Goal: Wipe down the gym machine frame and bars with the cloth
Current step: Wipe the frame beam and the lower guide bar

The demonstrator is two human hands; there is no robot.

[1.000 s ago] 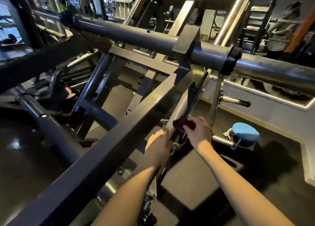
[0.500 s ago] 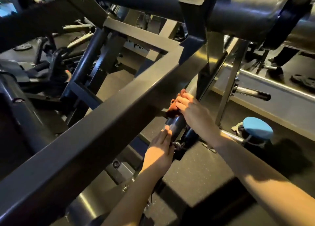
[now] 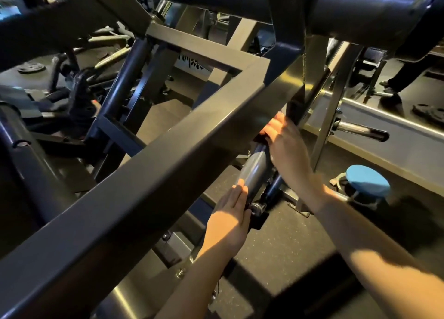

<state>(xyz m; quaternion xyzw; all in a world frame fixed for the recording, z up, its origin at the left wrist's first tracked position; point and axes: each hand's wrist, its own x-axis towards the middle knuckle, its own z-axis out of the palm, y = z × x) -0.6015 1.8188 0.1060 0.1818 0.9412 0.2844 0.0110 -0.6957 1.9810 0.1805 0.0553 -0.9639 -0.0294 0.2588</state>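
Note:
A dark square beam (image 3: 149, 174) of the gym machine runs diagonally across the view. Behind it a round dark bar (image 3: 255, 171) slants upward. My right hand (image 3: 287, 150) wraps round the upper part of that bar and presses a reddish cloth (image 3: 272, 126) against it; only a small patch of cloth shows past my fingers. My left hand (image 3: 231, 219) lies lower on the same bar with straight fingers touching its lower end. A thick round crossbar (image 3: 360, 8) passes overhead.
A blue round stool (image 3: 367, 180) stands on the dark floor at the right. A chrome peg (image 3: 362, 130) juts out beside the upright post. A person's legs (image 3: 403, 78) stand at the far right. More machine frames and weight plates fill the left.
My right hand has slid the cloth further up the round bar, under the beam. My left hand stays low on the bar. The view has moved closer to the machine.

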